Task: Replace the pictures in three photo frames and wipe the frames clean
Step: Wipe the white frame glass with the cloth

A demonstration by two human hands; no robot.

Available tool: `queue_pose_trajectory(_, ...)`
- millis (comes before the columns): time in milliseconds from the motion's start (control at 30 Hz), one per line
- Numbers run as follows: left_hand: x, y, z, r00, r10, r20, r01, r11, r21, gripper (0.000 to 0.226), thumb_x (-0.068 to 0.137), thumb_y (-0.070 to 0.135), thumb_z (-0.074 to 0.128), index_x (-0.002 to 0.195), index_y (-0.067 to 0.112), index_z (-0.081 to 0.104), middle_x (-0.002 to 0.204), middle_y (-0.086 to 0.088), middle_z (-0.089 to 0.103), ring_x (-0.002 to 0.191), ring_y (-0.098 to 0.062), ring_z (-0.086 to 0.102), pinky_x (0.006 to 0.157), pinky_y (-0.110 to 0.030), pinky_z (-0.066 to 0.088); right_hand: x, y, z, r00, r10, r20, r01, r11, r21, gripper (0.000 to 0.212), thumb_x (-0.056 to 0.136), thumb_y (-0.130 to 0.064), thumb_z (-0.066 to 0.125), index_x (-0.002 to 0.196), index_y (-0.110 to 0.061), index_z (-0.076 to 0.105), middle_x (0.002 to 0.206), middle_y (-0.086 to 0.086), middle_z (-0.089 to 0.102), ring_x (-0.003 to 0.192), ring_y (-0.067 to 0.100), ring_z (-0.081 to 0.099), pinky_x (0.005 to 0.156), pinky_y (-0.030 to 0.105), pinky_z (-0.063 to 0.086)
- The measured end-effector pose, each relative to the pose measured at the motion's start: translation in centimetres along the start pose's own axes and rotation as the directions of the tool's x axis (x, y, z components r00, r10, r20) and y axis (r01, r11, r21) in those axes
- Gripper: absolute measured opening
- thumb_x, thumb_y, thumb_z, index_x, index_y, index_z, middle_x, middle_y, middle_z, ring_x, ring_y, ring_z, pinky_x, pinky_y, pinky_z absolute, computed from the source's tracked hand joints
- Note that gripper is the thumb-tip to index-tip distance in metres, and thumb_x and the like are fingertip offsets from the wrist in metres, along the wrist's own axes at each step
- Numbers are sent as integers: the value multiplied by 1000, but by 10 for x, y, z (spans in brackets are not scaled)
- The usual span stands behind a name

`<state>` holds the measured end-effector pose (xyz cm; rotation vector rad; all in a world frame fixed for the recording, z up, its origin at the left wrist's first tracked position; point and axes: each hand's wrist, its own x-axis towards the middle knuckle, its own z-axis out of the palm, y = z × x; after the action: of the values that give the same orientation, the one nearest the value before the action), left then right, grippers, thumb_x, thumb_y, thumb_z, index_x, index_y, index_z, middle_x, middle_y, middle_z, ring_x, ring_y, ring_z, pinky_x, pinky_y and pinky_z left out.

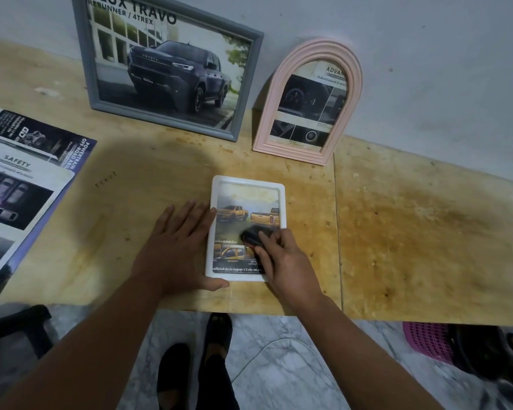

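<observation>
A white photo frame [247, 182] lies flat on the wooden table, holding a picture of yellow pickup trucks. My left hand [178, 247] lies flat beside the frame's left edge, fingers straight, thumb along its bottom edge. My right hand [282, 261] grips a dark cloth [253, 234] pressed on the frame's glass. A grey frame [166, 66] with a dark truck picture and a pink arched frame [308, 105] lean against the wall behind.
Car brochures [21, 184] lie on the table's left side. The wooden table [412, 232] is stained and runs on to the right. Below its front edge are marble floor, my feet, a pink basket [427, 340] and a dark chair [18, 329].
</observation>
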<state>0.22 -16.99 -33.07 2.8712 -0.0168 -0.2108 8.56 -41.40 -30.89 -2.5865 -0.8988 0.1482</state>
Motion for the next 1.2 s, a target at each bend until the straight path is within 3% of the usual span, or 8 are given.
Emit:
queue_pose_trajectory(100,0,0,-1,1000,1,-4,-1,1000,-10,146,54,108,41,161,9,28,168,-11,27,158,-30,18,125,-58,15,-11,-4,-11,997,33,71,-43,987,152,34,105,-29,55,135,-16,66,104,-2,50,80,12,58,68,34,55)
queue_pose_trajectory(200,0,0,-2,1000,-2,2,2,1000,-9,146,55,108,40,162,10,26,169,-11,25,158,-29,16,126,-58,15,12,3,-28,986,154,-68,-131,955,267,31,104,-25,57,134,-21,67,98,-4,51,83,8,56,72,27,50)
queue_pose_trajectory(267,0,0,-1,1000,-10,10,10,1000,-4,146,54,109,38,163,12,23,170,-10,23,159,-28,13,126,-57,13,33,11,-32,976,153,-158,-122,975,186,33,105,-28,56,136,-19,65,104,-2,51,84,12,57,69,26,51)
queue_pose_trajectory(400,0,-1,0,1000,-14,19,14,1000,5,146,55,109,39,164,14,18,171,-8,19,160,-26,8,126,-57,11,49,9,-15,999,30,-12,-32,988,-153,32,106,-33,50,126,-13,67,107,4,50,72,24,59,59,36,55)
queue_pose_trajectory(633,0,0,-1,1000,-8,9,8,1000,-5,146,53,107,44,162,11,26,169,-10,26,158,-29,15,125,-58,15,-8,-5,-15,993,17,116,-7,996,-85,34,106,-34,44,122,-14,68,106,2,50,68,20,59,59,38,55)
queue_pose_trajectory(967,1,2,-2,1000,-4,6,4,1000,7,143,56,104,46,160,8,29,168,-13,28,157,-32,19,124,-60,17,-9,-57,7,978,75,194,-117,970,212,30,104,-30,49,118,-19,73,107,-2,55,90,15,61,79,29,52)
queue_pose_trajectory(1100,2,1,0,1000,-3,10,3,1000,2,143,56,104,47,161,9,28,168,-12,26,158,-31,16,124,-60,17,9,-53,-5,930,123,346,-308,775,551,22,103,-28,56,109,-22,77,101,5,63,90,20,66,78,33,56)
queue_pose_trajectory(1200,2,0,-1,1000,4,16,-4,1000,-12,144,56,105,46,162,9,26,169,-12,23,159,-30,13,123,-61,18,42,-32,-29,939,325,108,-321,723,612,20,103,-31,59,107,-20,76,98,0,64,85,15,66,69,35,59)
